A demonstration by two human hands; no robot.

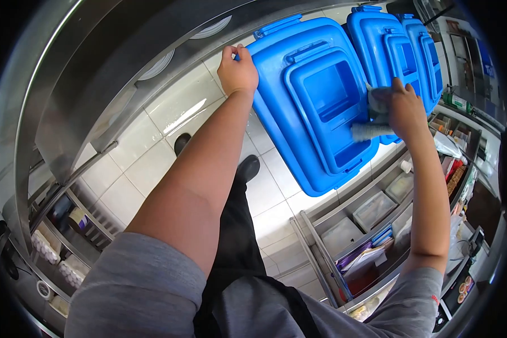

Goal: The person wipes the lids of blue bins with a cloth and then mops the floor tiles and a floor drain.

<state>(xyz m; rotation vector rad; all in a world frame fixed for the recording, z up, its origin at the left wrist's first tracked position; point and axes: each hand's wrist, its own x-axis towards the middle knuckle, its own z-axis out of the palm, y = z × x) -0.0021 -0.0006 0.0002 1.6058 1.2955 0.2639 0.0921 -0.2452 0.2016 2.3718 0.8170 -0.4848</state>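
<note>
A large blue bin lid [335, 84], with a smaller hinged flap and recessed panels, lies in front of me. My left hand [238, 73] is closed on its left edge near the top corner, with the fingertips partly hidden. Over the lid's right side, my right hand [407, 112] grips a grey cloth [372, 133] that hangs against the recessed panel. Motion blurs the cloth, and the hand hides part of it.
Two more blue lids [377, 42] [425, 53] stand beyond the first. Left is a steel counter [84, 73] with plates on it. An open drawer [343, 234] holding containers and packets is below right. White tiles [135, 163] cover the floor.
</note>
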